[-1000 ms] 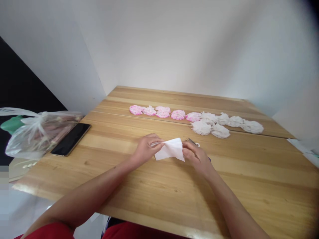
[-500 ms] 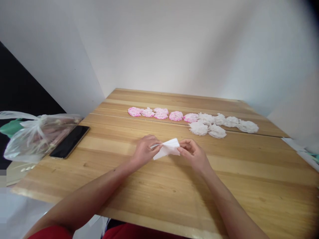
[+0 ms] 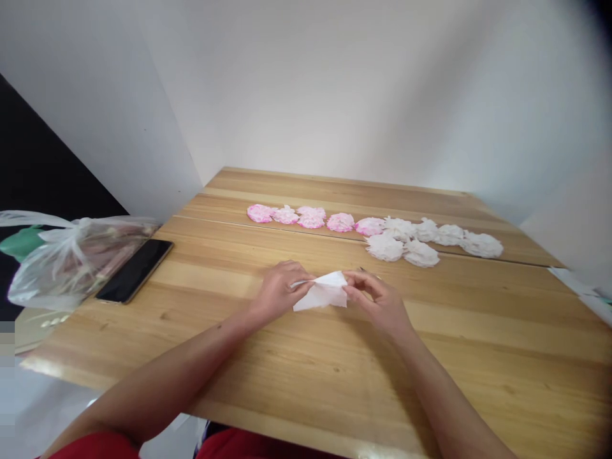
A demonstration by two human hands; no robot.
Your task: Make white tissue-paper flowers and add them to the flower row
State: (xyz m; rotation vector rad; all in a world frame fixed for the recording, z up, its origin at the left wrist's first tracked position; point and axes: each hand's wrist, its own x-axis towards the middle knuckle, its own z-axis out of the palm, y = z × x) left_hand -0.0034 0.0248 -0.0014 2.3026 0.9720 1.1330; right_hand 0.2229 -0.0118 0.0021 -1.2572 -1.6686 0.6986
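A small piece of folded white tissue paper (image 3: 325, 293) is held just over the wooden table (image 3: 239, 376). My left hand (image 3: 282, 290) pinches its left part between thumb and fingers, where the paper gathers. At its right edge, the thumb and fingertips of my right hand (image 3: 375, 296) are closed on the paper. Beyond my hands lie several tissue paper flowers: pink-tinted ones (image 3: 340, 222) toward the left and white ones (image 3: 421, 253) toward the right, some of them touching.
On the table's left edge lies a black smartphone (image 3: 134, 271). Beside it is a knotted clear plastic bag (image 3: 52, 274) with reddish sticks inside, and a green item (image 3: 21, 242) behind. A pale wall (image 3: 310, 89) rises at the table's back.
The right part of the tissue paper now hangs lower and flatter toward me. My right hand has shifted slightly along its edge; both hands keep hold. The view has moved a little.
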